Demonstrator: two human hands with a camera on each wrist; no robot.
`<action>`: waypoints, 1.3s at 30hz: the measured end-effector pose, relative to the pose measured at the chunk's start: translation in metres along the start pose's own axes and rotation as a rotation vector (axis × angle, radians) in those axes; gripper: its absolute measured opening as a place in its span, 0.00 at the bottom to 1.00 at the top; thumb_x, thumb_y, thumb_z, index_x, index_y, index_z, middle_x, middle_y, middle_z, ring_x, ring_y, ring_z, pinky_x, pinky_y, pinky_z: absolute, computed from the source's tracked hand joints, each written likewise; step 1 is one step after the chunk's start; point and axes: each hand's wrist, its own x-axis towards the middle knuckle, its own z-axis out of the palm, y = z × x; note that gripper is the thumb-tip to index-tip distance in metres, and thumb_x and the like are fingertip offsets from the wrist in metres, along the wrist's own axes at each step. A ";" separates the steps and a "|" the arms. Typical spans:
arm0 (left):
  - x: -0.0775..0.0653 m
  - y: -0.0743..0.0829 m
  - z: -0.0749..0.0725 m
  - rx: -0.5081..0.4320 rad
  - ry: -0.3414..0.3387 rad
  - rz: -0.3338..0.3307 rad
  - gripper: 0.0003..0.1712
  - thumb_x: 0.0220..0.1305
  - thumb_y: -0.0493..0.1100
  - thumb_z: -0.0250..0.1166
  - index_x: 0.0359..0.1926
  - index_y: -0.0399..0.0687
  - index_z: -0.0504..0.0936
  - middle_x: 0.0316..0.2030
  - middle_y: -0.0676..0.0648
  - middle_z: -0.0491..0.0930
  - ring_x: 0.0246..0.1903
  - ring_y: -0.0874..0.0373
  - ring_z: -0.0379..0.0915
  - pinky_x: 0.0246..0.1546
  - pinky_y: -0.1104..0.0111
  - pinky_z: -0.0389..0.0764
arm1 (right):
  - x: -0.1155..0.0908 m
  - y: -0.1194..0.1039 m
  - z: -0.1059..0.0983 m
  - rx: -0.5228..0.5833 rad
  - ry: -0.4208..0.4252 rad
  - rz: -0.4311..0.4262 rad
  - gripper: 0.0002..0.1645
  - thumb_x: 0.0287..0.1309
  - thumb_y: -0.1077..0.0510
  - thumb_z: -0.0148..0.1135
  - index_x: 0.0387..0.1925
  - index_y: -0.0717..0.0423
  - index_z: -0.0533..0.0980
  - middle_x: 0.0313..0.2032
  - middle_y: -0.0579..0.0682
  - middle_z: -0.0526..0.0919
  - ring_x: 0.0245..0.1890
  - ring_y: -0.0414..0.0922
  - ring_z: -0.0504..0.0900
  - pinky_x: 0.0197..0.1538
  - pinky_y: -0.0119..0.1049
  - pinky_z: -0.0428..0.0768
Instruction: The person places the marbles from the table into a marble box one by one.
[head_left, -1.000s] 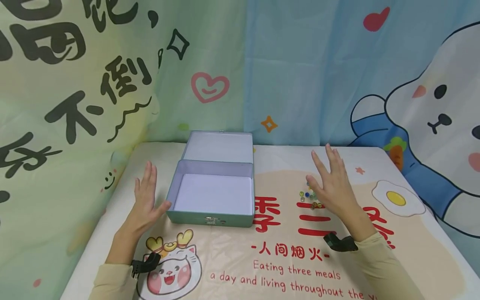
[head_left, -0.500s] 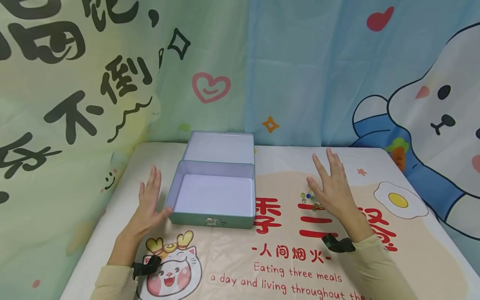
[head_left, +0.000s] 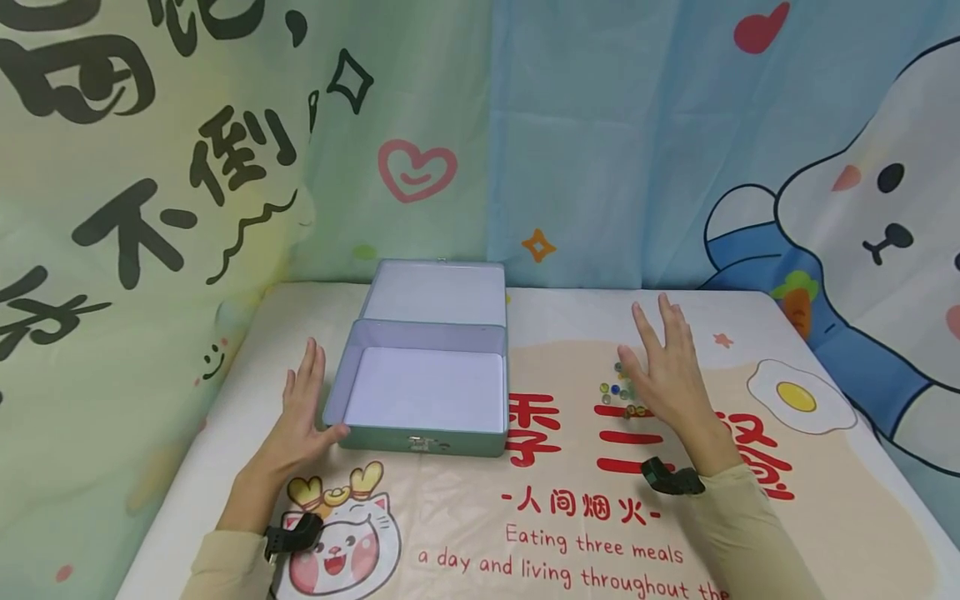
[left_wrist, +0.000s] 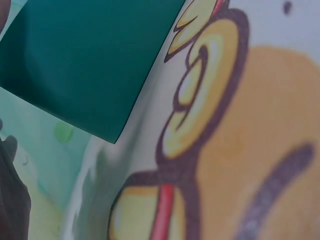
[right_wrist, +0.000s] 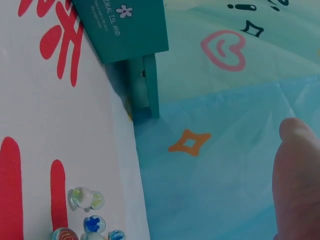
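An oblong green tin box [head_left: 423, 442] stands on the table, its hinged lid [head_left: 438, 292] tipped back and its pale inside bare. Just left of it, my left hand [head_left: 300, 425] is raised with straight fingers. The thumb overlaps the box's front left corner; I cannot tell whether it touches. In the left wrist view the green box wall [left_wrist: 95, 65] is close by. My right hand [head_left: 675, 387] hovers with spread fingers over several glass marbles [head_left: 615, 389], partly hiding them. Clear and coloured marbles [right_wrist: 94, 224] also show at the bottom of the right wrist view.
A printed tablecloth [head_left: 585, 550] with red characters, a cat and a fried egg covers the table. Behind it hangs a printed curtain [head_left: 570, 167], and another stretch runs along the left side. Dark straps sit at both wrists.
My left hand has shifted slightly right and down, closer to the box's front left corner. The right hand has barely moved, and the marbles lie as before.
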 end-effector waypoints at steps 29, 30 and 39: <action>0.014 -0.001 0.015 -0.069 -0.069 -0.009 0.65 0.53 0.82 0.43 0.74 0.39 0.37 0.75 0.39 0.29 0.74 0.44 0.25 0.68 0.42 0.28 | 0.023 0.012 -0.012 0.136 0.072 0.095 0.42 0.67 0.32 0.34 0.74 0.49 0.48 0.74 0.60 0.40 0.74 0.62 0.37 0.67 0.69 0.43; 0.015 0.000 0.016 -0.071 -0.068 -0.007 0.65 0.53 0.82 0.43 0.74 0.39 0.37 0.75 0.39 0.29 0.74 0.44 0.25 0.68 0.42 0.29 | 0.024 0.011 -0.013 0.142 0.063 0.100 0.42 0.67 0.32 0.34 0.74 0.49 0.48 0.74 0.60 0.40 0.74 0.61 0.37 0.66 0.70 0.43; 0.009 0.001 0.025 -0.091 -0.027 0.004 0.64 0.54 0.81 0.43 0.74 0.39 0.38 0.74 0.37 0.30 0.74 0.43 0.25 0.66 0.37 0.31 | 0.024 0.009 -0.014 0.171 -0.017 0.150 0.41 0.68 0.34 0.34 0.74 0.52 0.49 0.73 0.64 0.42 0.72 0.65 0.40 0.65 0.71 0.45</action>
